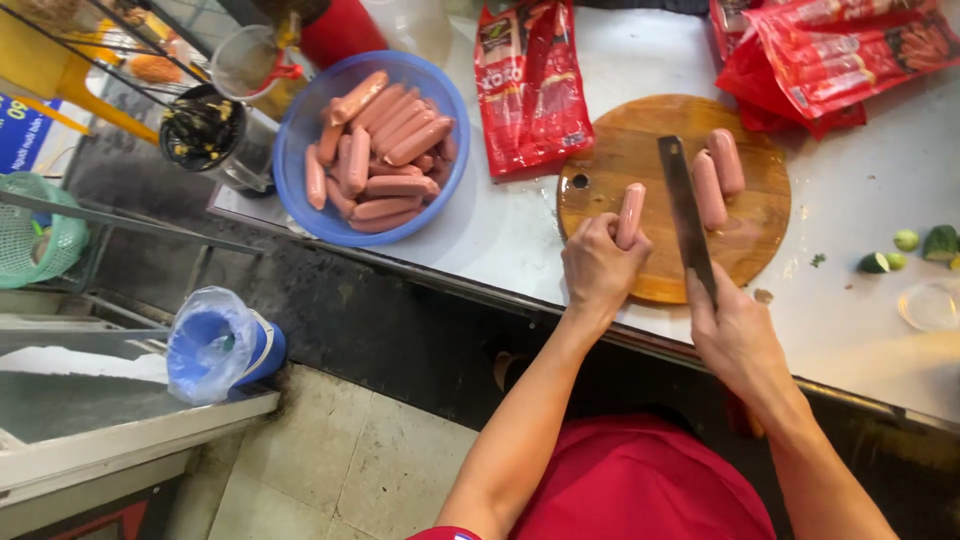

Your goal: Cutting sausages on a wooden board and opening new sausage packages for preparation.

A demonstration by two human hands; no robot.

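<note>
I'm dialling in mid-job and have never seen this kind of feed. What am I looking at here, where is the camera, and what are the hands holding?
There is no machine: this is one picture from a camera worn on a person's head, looking down at their own two bare hands over a pale counter. The left hand grips one pink sausage at the edge of a round wooden cutting board. The right hand holds a long knife, its blade lying across the board. Two more sausages lie on the board beyond the blade. To the left stands a blue bowl full of sausages, and red sausage packets lie at the back. A few lime pieces sit at the right.
</note>
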